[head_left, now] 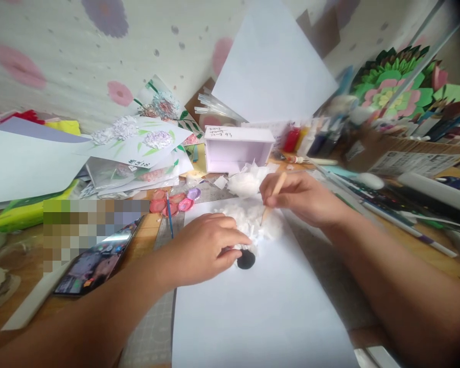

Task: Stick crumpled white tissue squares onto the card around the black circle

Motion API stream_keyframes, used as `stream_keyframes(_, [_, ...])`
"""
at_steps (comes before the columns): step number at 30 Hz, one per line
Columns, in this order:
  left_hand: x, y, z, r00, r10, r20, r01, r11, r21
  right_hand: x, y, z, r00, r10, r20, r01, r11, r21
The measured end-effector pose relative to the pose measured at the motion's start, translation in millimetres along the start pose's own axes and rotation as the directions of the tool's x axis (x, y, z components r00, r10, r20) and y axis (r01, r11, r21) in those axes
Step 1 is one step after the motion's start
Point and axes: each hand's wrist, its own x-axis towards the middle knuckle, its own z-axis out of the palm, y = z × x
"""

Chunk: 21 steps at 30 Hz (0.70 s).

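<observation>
A white sheet of paper [249, 317] lies in front of me with a mound of crumpled white tissue paper [270, 227] on its upper part. Below the mound is a black round piece [246, 259]. My left hand [203, 245] rests on the left side of the mound, its thumb and index finger curled around some of the tissue beside the black piece. In my right hand [306, 197], a slim wooden stick [278, 189] is gripped like a pen. Its lower tip touches the tissue.
Behind the mound are loose white tissue pieces [249, 181] and a small open white box [239, 148]. To the left are a paint palette [172, 203] with a blue brush across it and a phone [99, 263]. Brushes and a cardboard box [410, 156] stand right.
</observation>
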Motion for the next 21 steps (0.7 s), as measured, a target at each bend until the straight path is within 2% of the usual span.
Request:
stream_keyframes(3, [-0.3, -1.9, 2.4, 1.000, 0.013, -0.016, -0.013, 1.000, 0.014, -1.5, -8.0, 2.2, 0.956, -0.026, 0.291, 0.049, 0.996, -0.071])
stream_keyframes(4, [-0.6, -2.4, 3.1, 1.000, 0.015, -0.019, -0.015, 1.000, 0.016, -1.5, -9.4, 4.6, 0.933, -0.022, 0.359, 0.065, 0.992, -0.110])
stream_keyframes(6, [-1.3, -3.1, 3.7, 1.000, 0.014, -0.023, -0.014, 1.000, 0.014, -1.0, -9.6, 9.3, 0.907, -0.005, 0.422, 0.094, 0.977, -0.191])
stream_keyframes(12, [-2.5, -2.2, 1.2, 0.998, 0.031, -0.057, -0.032, 0.999, -0.020, 2.0, -1.7, 11.6, 0.932, 0.003, 0.362, 0.107, 0.953, -0.282])
stream_keyframes(16, [-4.0, 1.4, -1.8, 0.993, 0.118, -0.030, -0.120, 0.992, -0.051, 2.9, 0.5, 11.1, 0.938, 0.011, 0.347, 0.092, 0.956, -0.279])
stream_keyframes(18, [-4.4, 3.5, -2.5, 0.991, 0.133, 0.003, -0.133, 0.991, -0.006, 2.8, 0.3, 11.2, 0.944, 0.025, 0.329, 0.069, 0.960, -0.272])
stream_keyframes(21, [-4.3, 5.4, -2.4, 0.995, 0.093, 0.044, -0.097, 0.991, 0.090, 1.5, -2.1, 10.2, 0.976, 0.028, 0.218, 0.010, 0.985, -0.173])
